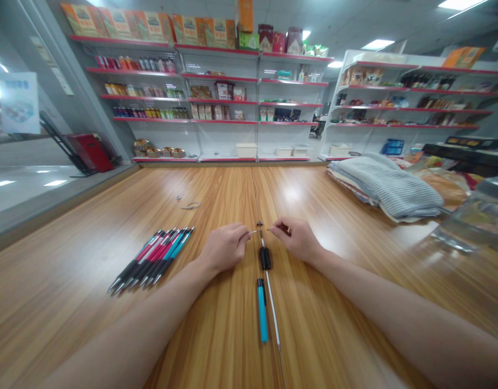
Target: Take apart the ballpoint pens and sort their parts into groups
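Note:
Over the middle of the table, my left hand (226,246) is closed in a pinch, and a thin pale piece (253,232) sticks out from its fingertips to the right. Facing it, my right hand (295,237) pinches something tiny whose kind I cannot make out. Pen parts lie in a line below and between the hands: a small dark piece (259,223), a black rubber grip (265,258), a white ink refill (272,308) and a blue pen barrel (262,313) with a black top. The hands are apart from each other.
Several assembled pens (151,259), blue and red with black grips, lie side by side at left. Behind them are a small wire loop (191,205) and a tiny metal bit (178,198). Folded striped cloth (386,183) and a clear container (476,216) stand at right.

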`<state>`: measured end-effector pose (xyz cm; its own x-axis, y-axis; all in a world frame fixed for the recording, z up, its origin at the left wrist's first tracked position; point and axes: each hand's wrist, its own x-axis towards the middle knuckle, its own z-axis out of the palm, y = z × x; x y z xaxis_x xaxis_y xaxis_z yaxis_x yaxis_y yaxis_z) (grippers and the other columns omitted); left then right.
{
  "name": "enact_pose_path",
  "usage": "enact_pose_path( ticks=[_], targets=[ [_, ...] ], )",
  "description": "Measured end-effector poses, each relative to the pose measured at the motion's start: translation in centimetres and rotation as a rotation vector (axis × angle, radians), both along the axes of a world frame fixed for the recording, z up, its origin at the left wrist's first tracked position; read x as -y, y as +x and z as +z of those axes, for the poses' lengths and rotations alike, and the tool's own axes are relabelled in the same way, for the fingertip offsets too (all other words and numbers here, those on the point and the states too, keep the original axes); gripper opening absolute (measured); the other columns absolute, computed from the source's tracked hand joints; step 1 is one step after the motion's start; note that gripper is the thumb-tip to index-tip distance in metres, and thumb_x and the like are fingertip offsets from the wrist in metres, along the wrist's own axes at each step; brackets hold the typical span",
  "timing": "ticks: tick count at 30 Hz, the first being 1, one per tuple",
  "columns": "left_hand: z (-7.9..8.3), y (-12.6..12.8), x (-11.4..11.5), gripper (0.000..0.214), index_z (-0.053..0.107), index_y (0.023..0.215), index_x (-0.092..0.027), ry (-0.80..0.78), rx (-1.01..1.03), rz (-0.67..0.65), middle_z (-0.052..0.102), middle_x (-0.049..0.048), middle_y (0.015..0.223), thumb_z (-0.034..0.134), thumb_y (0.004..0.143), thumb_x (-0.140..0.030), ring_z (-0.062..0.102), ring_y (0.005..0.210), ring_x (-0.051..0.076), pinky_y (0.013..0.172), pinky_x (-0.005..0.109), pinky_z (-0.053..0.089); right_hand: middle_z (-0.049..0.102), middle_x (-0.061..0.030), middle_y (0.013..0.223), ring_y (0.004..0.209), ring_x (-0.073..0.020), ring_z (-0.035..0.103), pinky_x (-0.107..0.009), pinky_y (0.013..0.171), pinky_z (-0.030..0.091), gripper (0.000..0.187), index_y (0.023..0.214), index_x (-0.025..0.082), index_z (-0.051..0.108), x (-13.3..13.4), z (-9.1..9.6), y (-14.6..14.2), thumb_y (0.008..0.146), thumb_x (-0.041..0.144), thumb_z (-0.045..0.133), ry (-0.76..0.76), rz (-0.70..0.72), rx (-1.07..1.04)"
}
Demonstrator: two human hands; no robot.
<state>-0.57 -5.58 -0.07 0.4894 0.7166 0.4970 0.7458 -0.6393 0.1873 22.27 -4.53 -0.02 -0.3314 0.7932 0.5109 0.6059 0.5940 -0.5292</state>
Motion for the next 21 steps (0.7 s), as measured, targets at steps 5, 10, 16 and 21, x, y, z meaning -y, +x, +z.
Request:
enact_pose_path(
  ticks=[5,10,16,21],
  targets=[
    [0.0,0.2,-0.3,0.019,0.053,0.075,-0.019,-0.013,0.054,0.049,0.059,0.0029,0.078,0.043,0.091,-0.023,0.055,0.070,0.014,0.062,0.026,0.039,0.065,-0.0032,0.069,0.061,-0.0128,0.054,-0.025,0.058,0.036,0.028,0.075,0.017,0.064,-1.4,-0.8,0.5,0.086,0.041,0.055,-0.059,-0.168,0.097],
    [0.0,0.5,-0.3,0.019,0.054,0.077,-0.018,-0.034,0.052,-0.018,0.059,0.0027,0.077,0.043,0.091,-0.024,0.057,0.071,0.014,0.064,0.025,0.040,0.066,-0.0039,0.070,0.062,-0.0136,0.056,-0.026,0.056,0.033,0.031,0.071,0.019,0.065,-1.6,-0.9,-0.3,0.085,0.045,0.055,-0.057,-0.246,0.241],
    [0.1,0.5,-0.3,0.019,0.059,0.083,-0.019,-0.070,0.027,-0.049,0.063,0.0030,0.081,0.043,0.092,-0.024,0.059,0.077,0.015,0.068,0.025,0.042,0.066,-0.0035,0.070,0.061,-0.0122,0.055,-0.025,0.055,0.031,0.035,0.074,0.019,0.068,-1.2,-0.5,-0.7,0.088,0.045,0.050,-0.030,-0.148,0.256],
    [0.2,0.6,-0.2,0.019,0.061,0.090,-0.022,-0.130,0.001,-0.049,0.066,0.0024,0.087,0.043,0.092,-0.024,0.060,0.082,0.016,0.072,0.025,0.042,0.064,-0.0005,0.067,0.060,-0.0108,0.054,-0.022,0.056,0.033,0.019,0.082,0.020,0.069,-0.9,-0.5,-0.6,0.084,0.033,0.055,-0.049,-0.040,0.223]
  ],
)
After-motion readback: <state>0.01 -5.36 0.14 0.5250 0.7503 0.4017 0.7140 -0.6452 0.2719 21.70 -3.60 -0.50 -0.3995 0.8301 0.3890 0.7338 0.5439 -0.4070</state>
